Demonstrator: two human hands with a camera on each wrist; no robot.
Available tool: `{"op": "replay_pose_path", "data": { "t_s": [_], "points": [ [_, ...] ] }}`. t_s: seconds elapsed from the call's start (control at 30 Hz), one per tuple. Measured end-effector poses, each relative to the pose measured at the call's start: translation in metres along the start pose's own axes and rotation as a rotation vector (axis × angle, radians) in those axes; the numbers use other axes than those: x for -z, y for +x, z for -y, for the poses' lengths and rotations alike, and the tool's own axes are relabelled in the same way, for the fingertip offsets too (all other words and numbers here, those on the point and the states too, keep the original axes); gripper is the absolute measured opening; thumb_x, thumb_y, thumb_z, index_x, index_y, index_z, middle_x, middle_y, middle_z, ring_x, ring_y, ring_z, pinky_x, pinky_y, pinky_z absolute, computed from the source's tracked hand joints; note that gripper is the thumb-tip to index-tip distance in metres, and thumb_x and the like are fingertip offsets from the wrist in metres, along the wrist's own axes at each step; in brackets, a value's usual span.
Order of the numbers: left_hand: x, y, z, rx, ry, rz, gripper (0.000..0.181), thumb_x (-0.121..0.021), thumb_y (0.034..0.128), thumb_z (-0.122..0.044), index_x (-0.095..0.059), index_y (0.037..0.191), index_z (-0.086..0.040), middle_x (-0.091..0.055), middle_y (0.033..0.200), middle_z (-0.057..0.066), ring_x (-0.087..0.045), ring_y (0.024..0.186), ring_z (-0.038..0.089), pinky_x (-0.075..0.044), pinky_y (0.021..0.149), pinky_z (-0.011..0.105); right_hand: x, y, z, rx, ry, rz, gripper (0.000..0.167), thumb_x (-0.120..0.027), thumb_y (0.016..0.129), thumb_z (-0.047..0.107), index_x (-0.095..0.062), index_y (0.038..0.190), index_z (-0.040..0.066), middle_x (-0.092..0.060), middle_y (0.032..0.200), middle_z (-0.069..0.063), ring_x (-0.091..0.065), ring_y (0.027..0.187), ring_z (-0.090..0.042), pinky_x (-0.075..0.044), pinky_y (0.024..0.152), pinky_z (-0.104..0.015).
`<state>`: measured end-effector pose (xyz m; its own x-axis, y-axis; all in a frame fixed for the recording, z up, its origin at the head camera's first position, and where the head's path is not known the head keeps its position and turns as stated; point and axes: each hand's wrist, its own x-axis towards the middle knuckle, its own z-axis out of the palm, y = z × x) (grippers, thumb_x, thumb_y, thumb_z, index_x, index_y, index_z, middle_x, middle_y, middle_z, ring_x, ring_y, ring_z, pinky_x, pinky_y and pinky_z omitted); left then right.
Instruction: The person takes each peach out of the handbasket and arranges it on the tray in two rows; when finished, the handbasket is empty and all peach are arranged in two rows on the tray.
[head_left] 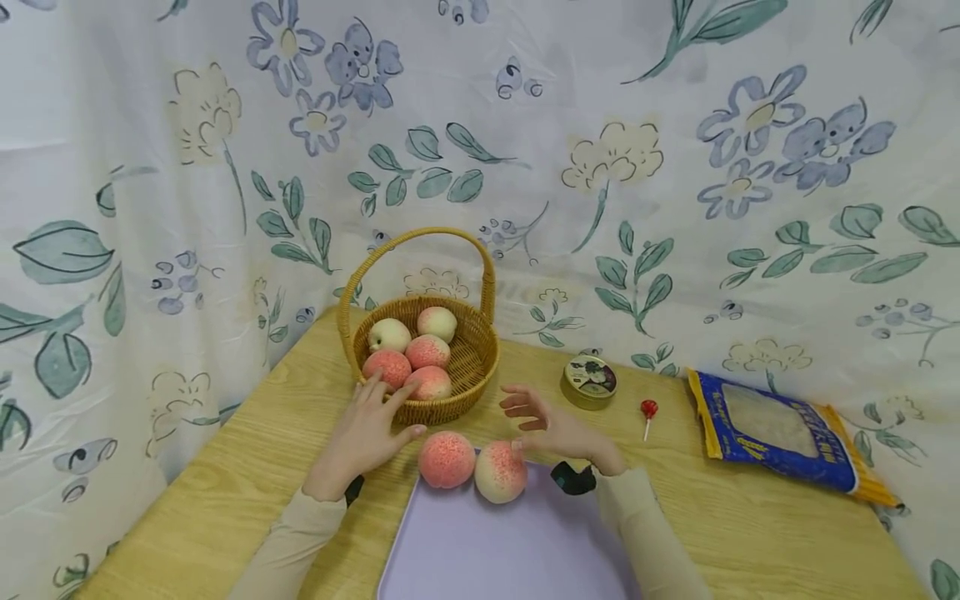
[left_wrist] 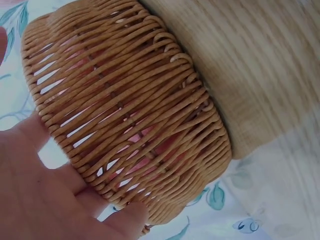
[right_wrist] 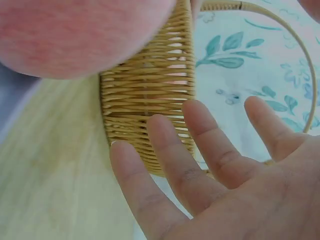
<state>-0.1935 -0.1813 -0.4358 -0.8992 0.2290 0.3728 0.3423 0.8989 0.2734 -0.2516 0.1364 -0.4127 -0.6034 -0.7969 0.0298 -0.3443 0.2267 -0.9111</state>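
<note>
My left hand (head_left: 366,435) reaches to the front left rim of a wicker basket (head_left: 474,346), its fingers spread over the rim by the peaches (head_left: 387,369) inside. In the left wrist view, fingers pass behind the rim; whether the fingertips touch a peach is hidden. My right hand (head_left: 558,428) hovers right of the basket with fingers loosely bent, holding nothing. Below it, a pale, pink-flecked peach (head_left: 500,473) lies beside a redder peach (head_left: 446,460) on the far edge of a lilac tray (head_left: 502,550). The right wrist view shows spread fingers (right_wrist: 170,155) before the basket wall.
Right of the basket stand a round tin (head_left: 589,382) and a red lollipop (head_left: 648,410) on the wooden table (head_left: 225,517). A blue and yellow packet (head_left: 787,437) lies farther right. Behind everything hangs a floral curtain (head_left: 525,192); the basket's tall handle (head_left: 442,232) arches upward.
</note>
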Motion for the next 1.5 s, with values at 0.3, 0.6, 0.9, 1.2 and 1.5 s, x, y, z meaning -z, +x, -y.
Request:
{"op": "replay_pose_path", "data": {
  "t_s": [0.3,0.6,0.9,1.2,1.5],
  "points": [
    [0.012,0.000,-0.002,0.086,-0.036,0.126,0.079,-0.068,0.0861,-0.042,-0.041,0.144,0.003,-0.037,0.148,0.031,-0.021,0.144,0.048,-0.020,0.116,0.063,0.007,0.023,0.022,-0.038,-0.043,-0.025,0.078,-0.067,0.090,0.016,-0.020,0.151,0.004,-0.035,0.146,-0.030,-0.036,0.135,-0.048,-0.035,0.109,-0.062],
    [0.030,-0.003,-0.004,0.124,-0.082,0.216,0.081,-0.068,0.0876,-0.032,-0.033,0.144,0.014,-0.026,0.152,0.035,-0.013,0.145,0.050,-0.019,0.117,0.061,0.013,0.061,0.046,-0.066,-0.123,0.000,0.070,-0.063,0.093,0.014,-0.024,0.151,0.010,-0.038,0.148,-0.022,-0.038,0.137,-0.041,-0.036,0.111,-0.056],
    [0.032,-0.004,-0.004,0.127,-0.044,0.258,0.082,-0.069,0.0871,-0.035,-0.032,0.146,0.010,-0.021,0.155,0.033,-0.012,0.146,0.049,-0.019,0.117,0.062,0.021,0.101,0.057,-0.106,-0.161,-0.016,0.063,-0.060,0.095,0.017,-0.029,0.149,0.011,-0.040,0.149,-0.019,-0.036,0.141,-0.038,-0.041,0.109,-0.051],
    [0.035,-0.005,-0.017,0.127,0.040,0.277,0.085,-0.070,0.0839,-0.039,-0.034,0.147,0.005,-0.025,0.153,0.033,-0.018,0.145,0.048,-0.019,0.119,0.057,0.032,0.148,0.051,-0.253,-0.189,0.006,0.062,-0.055,0.096,0.035,-0.031,0.149,0.014,-0.036,0.152,-0.020,-0.041,0.137,-0.034,-0.043,0.109,-0.047],
    [0.030,-0.007,-0.024,0.116,0.083,0.254,0.089,-0.072,0.0812,-0.044,-0.034,0.148,0.001,-0.027,0.154,0.030,-0.020,0.146,0.046,-0.020,0.120,0.054,0.023,0.183,0.040,-0.346,-0.138,0.019,0.059,-0.054,0.098,0.030,-0.034,0.149,0.009,-0.034,0.153,-0.021,-0.041,0.137,-0.037,-0.040,0.110,-0.051]
  ]
}}
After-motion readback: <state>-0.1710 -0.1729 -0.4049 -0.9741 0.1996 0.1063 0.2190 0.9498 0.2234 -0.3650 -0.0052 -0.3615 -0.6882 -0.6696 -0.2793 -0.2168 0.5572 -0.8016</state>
